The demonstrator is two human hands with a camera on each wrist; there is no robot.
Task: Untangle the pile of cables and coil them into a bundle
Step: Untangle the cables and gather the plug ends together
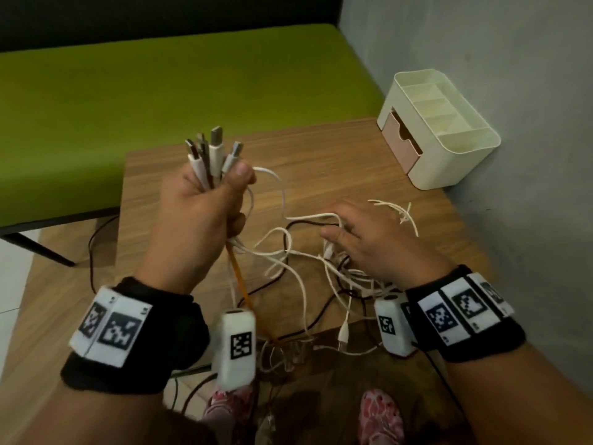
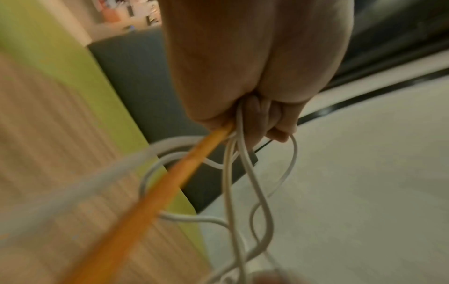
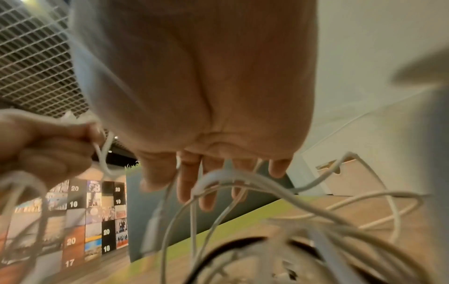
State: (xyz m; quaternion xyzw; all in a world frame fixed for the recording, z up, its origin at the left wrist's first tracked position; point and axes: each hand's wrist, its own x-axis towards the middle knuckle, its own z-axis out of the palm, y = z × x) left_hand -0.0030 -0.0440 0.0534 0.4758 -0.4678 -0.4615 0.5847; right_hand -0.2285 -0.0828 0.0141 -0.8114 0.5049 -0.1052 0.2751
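Note:
My left hand (image 1: pixel 211 200) is raised above the wooden table (image 1: pixel 321 155) and grips a bunch of cable ends, with several USB plugs (image 1: pixel 213 149) sticking up out of the fist. White cables and an orange cable (image 1: pixel 239 277) hang from that fist (image 2: pixel 245 115) down to the tangled pile of cables (image 1: pixel 308 261) on the table. The pile mixes white and dark brown cables. My right hand (image 1: pixel 362 236) lies palm down over the pile's right side, its fingers (image 3: pixel 192 184) spread and straight among white loops.
A cream desk organiser (image 1: pixel 439 123) with a pink drawer stands at the table's far right corner against the grey wall. A green bench (image 1: pixel 160 85) runs behind the table. Some cables hang off the table's near edge above my feet (image 1: pixel 382 415).

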